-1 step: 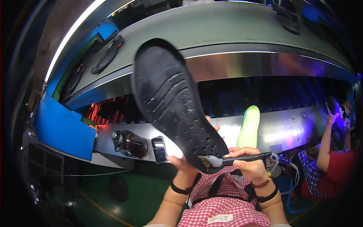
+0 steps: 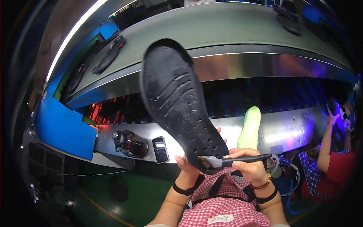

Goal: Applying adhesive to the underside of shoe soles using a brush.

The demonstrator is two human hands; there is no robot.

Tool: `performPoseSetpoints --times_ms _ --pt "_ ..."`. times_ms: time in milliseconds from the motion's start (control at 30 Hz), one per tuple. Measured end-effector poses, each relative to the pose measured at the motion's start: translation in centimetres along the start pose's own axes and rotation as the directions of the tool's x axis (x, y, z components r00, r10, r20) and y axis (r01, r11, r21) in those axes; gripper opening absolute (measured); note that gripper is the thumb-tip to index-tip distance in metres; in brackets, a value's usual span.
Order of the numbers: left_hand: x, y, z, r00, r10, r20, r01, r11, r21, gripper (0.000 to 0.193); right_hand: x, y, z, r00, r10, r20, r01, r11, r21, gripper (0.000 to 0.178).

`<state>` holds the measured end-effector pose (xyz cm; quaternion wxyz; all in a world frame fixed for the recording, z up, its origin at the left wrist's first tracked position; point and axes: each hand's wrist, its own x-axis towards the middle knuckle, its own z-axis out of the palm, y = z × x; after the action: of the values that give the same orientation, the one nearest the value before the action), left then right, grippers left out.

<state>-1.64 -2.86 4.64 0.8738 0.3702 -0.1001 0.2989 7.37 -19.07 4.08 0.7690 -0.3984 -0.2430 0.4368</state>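
A large black shoe sole [image 2: 177, 94] is held up in front of me, tilted, its wide end up and to the left. Grooves and small pits mark the face turned toward me. My left hand [image 2: 187, 165] grips its lower end, thumb at the left edge, the other fingers mostly hidden behind it. In my right hand [image 2: 247, 164] is a brush [image 2: 242, 160] with a black handle, a whitish collar and brown bristles. The bristles touch the sole's lower end.
On the metal ledge lie a dark bottle [image 2: 130, 143], a phone [image 2: 160, 150] and a yellow-green insole [image 2: 249, 126]. Behind runs a green conveyor belt [image 2: 227, 28] carrying dark shoes [image 2: 109, 55]. At the right, another person [image 2: 327, 166] in red handles a dark item.
The sole has shifted slightly to the right, and my left hand has moved with it. The brush stays at nearly the same place on its lower end.
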Motion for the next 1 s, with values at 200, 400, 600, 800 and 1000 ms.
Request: performPoseSetpoints --times_ms 200,400,600,800,1000 --pt "-1.3 0.8 -4.1 0.936 -0.350 0.041 0.352 0.931 -0.095 0.098 0.1 -3.1 -0.2 0.916 0.000 0.401 0.232 0.814 -0.533 0.026" --pt "-0.5 1.5 -4.7 0.864 -0.503 0.013 0.503 0.864 0.000 0.086 1.4 -3.2 -1.1 0.832 0.145 0.535 0.270 0.736 -0.620 0.020" --pt "0.3 2.2 -3.6 0.739 -0.671 0.061 0.664 0.741 0.098 0.079 1.8 -4.5 -1.9 0.783 0.070 0.618 0.427 0.662 -0.616 0.022" --pt "0.9 2.8 -3.2 0.567 -0.824 -0.001 0.786 0.541 0.299 0.071 1.8 -5.8 -1.9 0.678 0.257 0.688 0.402 0.654 -0.640 0.021" --pt "0.6 3.1 -3.2 0.507 -0.860 0.059 0.841 0.508 0.185 0.073 1.7 -6.3 -1.9 0.698 0.304 0.648 0.403 0.582 -0.707 0.022"
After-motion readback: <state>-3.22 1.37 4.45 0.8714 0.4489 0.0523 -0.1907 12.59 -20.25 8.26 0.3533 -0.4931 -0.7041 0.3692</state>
